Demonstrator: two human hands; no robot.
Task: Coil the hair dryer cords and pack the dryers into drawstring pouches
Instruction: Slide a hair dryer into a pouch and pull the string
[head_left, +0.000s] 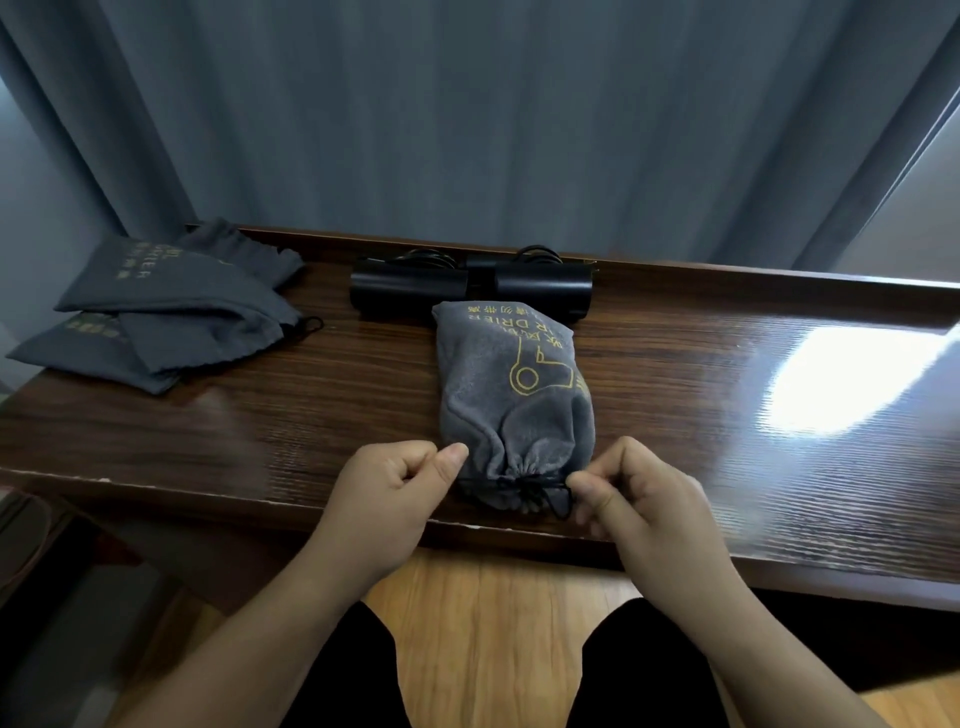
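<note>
Filled pouch (511, 395) on table (727, 415), mouth cinched, left hand (400, 488) and right hand (636, 493) pinching drawstring (524, 486) either side, dryers (470, 285) just behind pouch, empty pouches (166, 306) far left.

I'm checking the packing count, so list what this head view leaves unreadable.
- Contents of the filled grey velvet drawstring pouch: hidden by its cloth.
- Number of black hair dryers at the back: they overlap, and the pouch covers their front.
- Count of flat empty grey pouches: stacked, overlapping.
- Left hand grip on the black drawstring: fingers curl over it.
</note>
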